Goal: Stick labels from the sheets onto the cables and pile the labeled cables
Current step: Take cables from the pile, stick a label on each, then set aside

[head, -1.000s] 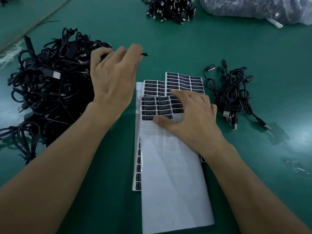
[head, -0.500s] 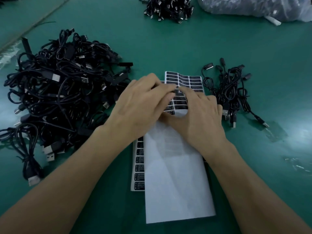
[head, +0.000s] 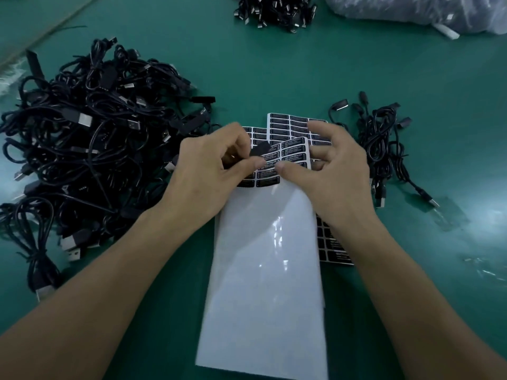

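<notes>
Step in hand: as I judge it, one small black rectangular label point(head: 260, 150) is being peeled off the top sheet.
Left hand point(head: 211, 171): thumb and forefinger are closed in a pinch on the lifted corner of this label, and the other fingers are loosely curled.
Right hand point(head: 337, 171): the thumb presses on the printed face and the fingers are bent behind the far edge, so the hand grips the sheet and curves it upward.
Top sheet: glossy white backing paper point(head: 269, 256), mostly bare, with black labels only at its far end. It lies over more printed label sheets point(head: 290, 124) on the dark green surface point(head: 274, 78).
Cables: a large tangled heap of black USB cables point(head: 90, 149) lies left of the sheets and a small bunch of black cables point(head: 384, 144) lies right. Neither hand holds one. I cannot tell which group is already labelled.
Doing it well: pull the label slowly and at a low angle, keep the backing bent, and touch only the corner of the glue side.
Risk: the label may curl onto itself, or a neighbouring label may lift too.
After it: a free hand is needed to fetch a cable.
</notes>
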Demonstrator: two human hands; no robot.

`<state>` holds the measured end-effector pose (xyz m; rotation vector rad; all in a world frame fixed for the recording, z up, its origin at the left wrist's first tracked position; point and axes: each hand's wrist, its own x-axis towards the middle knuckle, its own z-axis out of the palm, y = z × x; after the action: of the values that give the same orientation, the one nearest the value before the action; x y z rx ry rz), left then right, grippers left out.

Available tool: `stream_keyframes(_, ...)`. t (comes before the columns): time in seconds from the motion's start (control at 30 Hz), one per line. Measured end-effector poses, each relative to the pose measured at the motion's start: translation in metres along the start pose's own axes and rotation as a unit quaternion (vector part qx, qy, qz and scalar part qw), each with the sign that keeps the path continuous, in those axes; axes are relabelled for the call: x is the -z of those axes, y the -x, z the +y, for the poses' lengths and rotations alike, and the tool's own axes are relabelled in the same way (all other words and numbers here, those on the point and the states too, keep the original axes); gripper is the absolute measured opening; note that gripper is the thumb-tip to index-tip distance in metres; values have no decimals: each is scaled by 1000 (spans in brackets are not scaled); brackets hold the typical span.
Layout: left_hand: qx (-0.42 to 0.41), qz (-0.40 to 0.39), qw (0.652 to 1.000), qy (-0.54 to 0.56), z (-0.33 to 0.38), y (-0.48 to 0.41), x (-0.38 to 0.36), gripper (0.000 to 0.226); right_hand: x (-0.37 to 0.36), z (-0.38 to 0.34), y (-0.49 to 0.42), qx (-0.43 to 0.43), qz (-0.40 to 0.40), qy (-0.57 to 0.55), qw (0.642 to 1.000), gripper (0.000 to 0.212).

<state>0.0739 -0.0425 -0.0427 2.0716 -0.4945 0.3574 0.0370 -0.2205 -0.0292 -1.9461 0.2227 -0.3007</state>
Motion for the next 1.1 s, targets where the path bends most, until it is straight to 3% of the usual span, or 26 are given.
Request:
stream_keyframes(0.13, 2, -28, 1000, -5, 0, 1, -1, 17, 3, 2, -1, 3, -8, -40, 999, 45)
stream_keyframes(0.4, -37, -35, 998, -31, 3, 4, -3, 24, 1, 1, -2, 11, -75, -62, 995, 46)
stream_keyframes(0.53, -38, -36, 998, -43, 7, 5, -4, 27, 6, -1, -2, 8, -130, -91, 987, 58)
stream_keyframes(1.1, -15, -44, 999, -4, 10, 6, -4, 7, 0, 2, -3, -3, -108, -126, 986, 54)
